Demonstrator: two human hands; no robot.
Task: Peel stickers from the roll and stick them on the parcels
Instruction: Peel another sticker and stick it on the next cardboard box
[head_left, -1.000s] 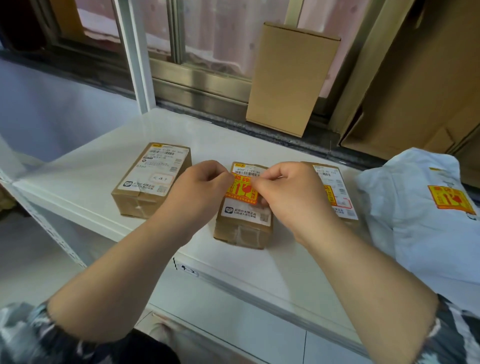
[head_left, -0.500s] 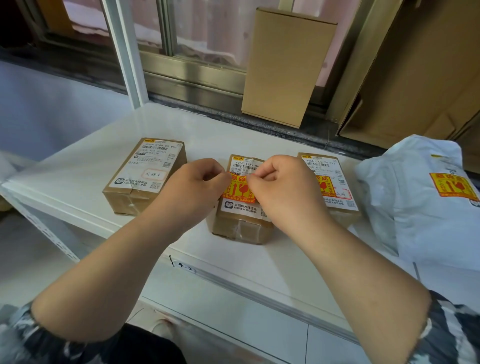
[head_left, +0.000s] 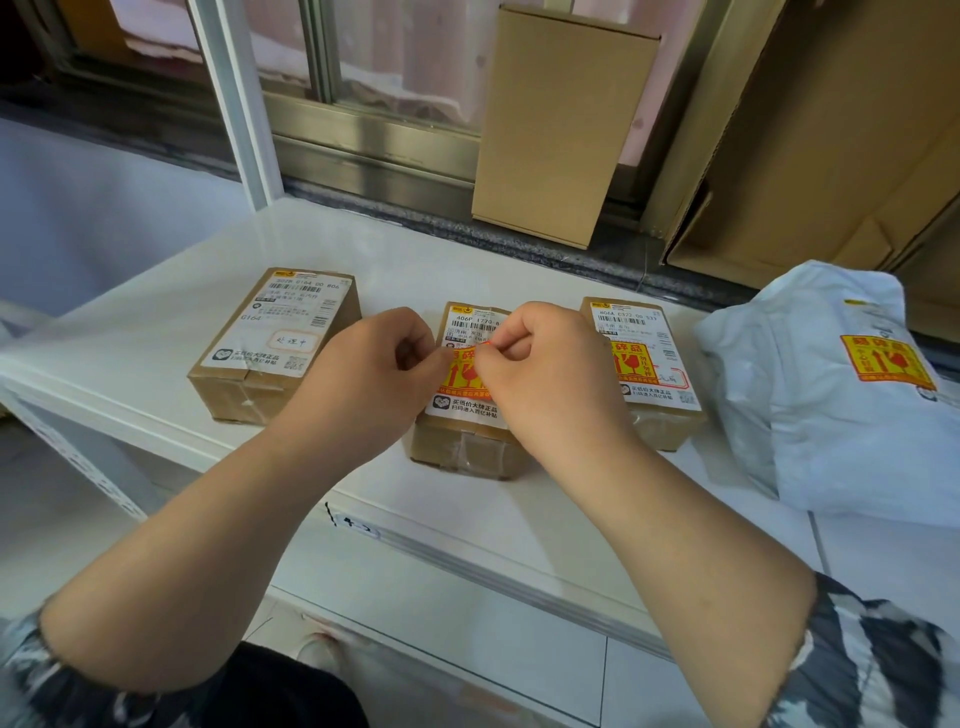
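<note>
Three small brown parcels stand in a row on the white shelf (head_left: 156, 332). The left parcel (head_left: 275, 338) carries only its white shipping label. Over the middle parcel (head_left: 465, 415), my left hand (head_left: 374, 379) and my right hand (head_left: 550, 374) both pinch a yellow-and-red fragile sticker (head_left: 462, 371), which lies over the parcel's label. The right parcel (head_left: 649, 364) has the same kind of sticker on top. No sticker roll is visible.
A white plastic mailer bag (head_left: 831, 395) with a fragile sticker lies at the right. A flat cardboard box (head_left: 561, 119) leans upright against the window behind. Larger cardboard (head_left: 831, 130) stands at the back right. The shelf's front edge (head_left: 467, 561) runs below my hands.
My fingertips have closed in toward each other on the sticker over the middle parcel. The parcels have not moved; the camera has shifted slightly.
</note>
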